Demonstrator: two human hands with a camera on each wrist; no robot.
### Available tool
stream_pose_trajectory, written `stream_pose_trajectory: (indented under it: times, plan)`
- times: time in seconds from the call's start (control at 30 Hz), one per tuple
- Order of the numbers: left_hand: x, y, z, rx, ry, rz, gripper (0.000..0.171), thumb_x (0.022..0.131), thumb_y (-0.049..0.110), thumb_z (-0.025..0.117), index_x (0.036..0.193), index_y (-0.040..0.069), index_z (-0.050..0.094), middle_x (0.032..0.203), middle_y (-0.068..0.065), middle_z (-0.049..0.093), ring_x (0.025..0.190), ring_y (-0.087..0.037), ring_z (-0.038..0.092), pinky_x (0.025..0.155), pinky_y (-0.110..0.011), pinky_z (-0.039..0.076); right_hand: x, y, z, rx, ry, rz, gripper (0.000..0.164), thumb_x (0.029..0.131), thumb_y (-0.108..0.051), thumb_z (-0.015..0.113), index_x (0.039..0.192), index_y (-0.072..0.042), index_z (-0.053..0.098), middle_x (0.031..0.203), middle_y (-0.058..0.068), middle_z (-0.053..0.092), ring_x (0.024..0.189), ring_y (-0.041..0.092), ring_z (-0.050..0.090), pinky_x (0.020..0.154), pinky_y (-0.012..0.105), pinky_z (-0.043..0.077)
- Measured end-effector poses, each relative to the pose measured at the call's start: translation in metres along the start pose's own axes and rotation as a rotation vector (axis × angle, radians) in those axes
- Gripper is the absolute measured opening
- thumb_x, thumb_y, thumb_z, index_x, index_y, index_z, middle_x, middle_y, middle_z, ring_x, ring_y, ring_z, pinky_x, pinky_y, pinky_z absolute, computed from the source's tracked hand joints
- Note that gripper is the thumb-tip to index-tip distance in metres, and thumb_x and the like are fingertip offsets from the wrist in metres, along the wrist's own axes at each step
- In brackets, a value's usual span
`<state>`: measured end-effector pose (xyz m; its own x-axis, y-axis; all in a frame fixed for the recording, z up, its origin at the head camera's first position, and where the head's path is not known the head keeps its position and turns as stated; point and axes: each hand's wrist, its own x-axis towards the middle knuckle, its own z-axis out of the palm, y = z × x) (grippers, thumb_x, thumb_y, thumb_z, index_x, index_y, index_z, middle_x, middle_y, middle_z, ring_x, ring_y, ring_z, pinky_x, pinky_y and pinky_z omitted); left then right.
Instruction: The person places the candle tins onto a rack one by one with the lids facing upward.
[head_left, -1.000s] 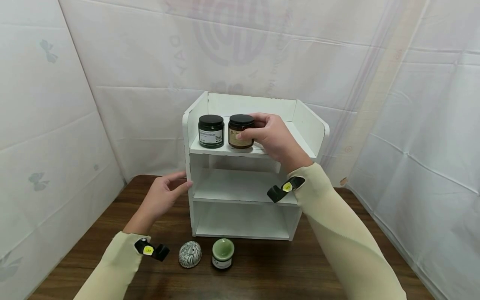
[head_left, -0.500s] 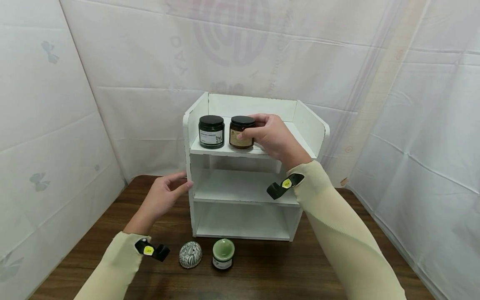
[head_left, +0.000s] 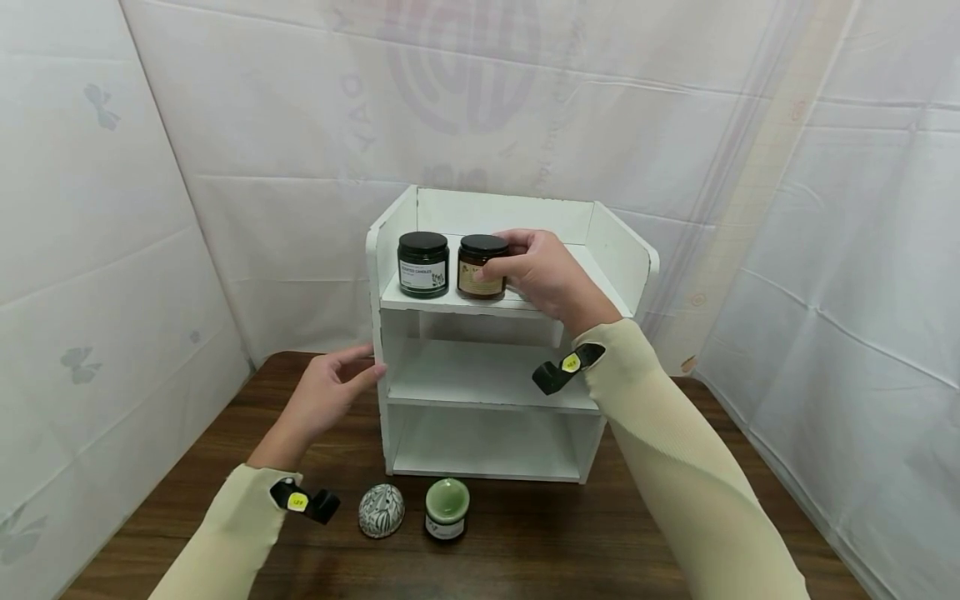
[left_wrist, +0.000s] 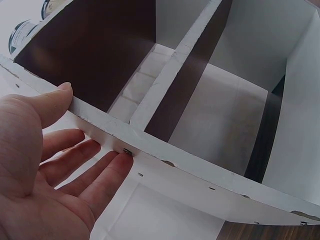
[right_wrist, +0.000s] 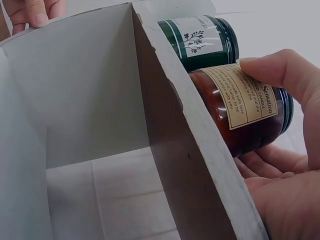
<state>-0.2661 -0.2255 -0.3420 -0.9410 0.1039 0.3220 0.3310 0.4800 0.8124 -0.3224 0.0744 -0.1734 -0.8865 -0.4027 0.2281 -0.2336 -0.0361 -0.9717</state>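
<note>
Fingers of the right hand [head_left: 551, 271] are gripping the amber jar [head_left: 471, 282] around its side; those of the left hand [head_left: 326, 392] are lying relaxed, touching the side of the white shelf [head_left: 480, 375]; a wood table [head_left: 585, 542] is supporting the shelf; on its top level 2 jars are sitting upright near the front edge, amber just beside the green jar [head_left: 423, 265]; the amber 1 is looking like glass, probably stiff, heavyish, slippery, breakable; its round body, below the black lid [head_left: 482, 244], is offering the surest hold.

Two jars [head_left: 474, 286] stand abreast atop the shelf unit [head_left: 480, 367].
</note>
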Motion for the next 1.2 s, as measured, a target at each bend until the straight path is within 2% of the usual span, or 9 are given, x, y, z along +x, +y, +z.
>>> stream_pose_trajectory:
  times: [0.33, 0.53, 0.77, 0.97, 1.2]
  plan:
    - [-0.001, 0.001, -0.001, 0.01, 0.007, 0.011, 0.058, 0.101, 0.044, 0.065, 0.146, 0.009, 0.057, 0.14, -0.015, 0.064, 0.124, -0.032, 0.065, 0.101, -0.053, 0.053, -0.001, -0.001, 0.0, -0.06, -0.006, -0.003, 0.046, 0.077, 0.015, 0.071, 0.122, 0.006, 0.064, 0.126, 0.015, 0.067, 0.115, 0.023, 0.063, 0.107, 0.033, 0.049]
    - [-0.001, 0.001, 0.0, 0.011, 0.005, 0.012, 0.059, 0.101, 0.044, 0.065, 0.147, 0.009, 0.056, 0.142, -0.015, 0.063, 0.124, -0.032, 0.065, 0.101, -0.052, 0.053, -0.002, -0.003, -0.001, -0.086, -0.027, 0.013, 0.044, 0.079, 0.013, 0.071, 0.122, 0.004, 0.064, 0.126, 0.016, 0.066, 0.114, 0.024, 0.062, 0.102, 0.032, 0.05]
    - [0.0, 0.002, 0.001, 0.019, 0.013, 0.008, 0.06, 0.101, 0.043, 0.065, 0.147, 0.006, 0.055, 0.14, -0.017, 0.064, 0.123, -0.033, 0.065, 0.1, -0.052, 0.054, -0.007, -0.005, -0.002, -0.144, -0.008, 0.021, 0.049, 0.08, 0.01, 0.076, 0.127, 0.0, 0.064, 0.128, 0.015, 0.069, 0.115, 0.022, 0.064, 0.097, 0.03, 0.05]
    - [0.0, 0.001, 0.001, 0.015, 0.01, 0.014, 0.058, 0.101, 0.041, 0.065, 0.147, 0.006, 0.056, 0.141, -0.016, 0.063, 0.123, -0.033, 0.065, 0.101, -0.052, 0.053, -0.015, -0.007, -0.001, -0.202, 0.047, 0.013, 0.058, 0.079, 0.002, 0.082, 0.133, -0.007, 0.064, 0.132, 0.012, 0.07, 0.122, 0.021, 0.063, 0.107, 0.035, 0.045]
    - [0.0, 0.002, 0.001, 0.01, 0.006, 0.011, 0.058, 0.101, 0.042, 0.065, 0.147, 0.007, 0.056, 0.141, -0.016, 0.064, 0.124, -0.033, 0.065, 0.101, -0.053, 0.053, -0.026, -0.008, -0.002, -0.207, 0.102, -0.008, 0.074, 0.08, -0.005, 0.085, 0.146, -0.004, 0.053, 0.141, 0.01, 0.064, 0.13, 0.021, 0.061, 0.116, 0.036, 0.042]
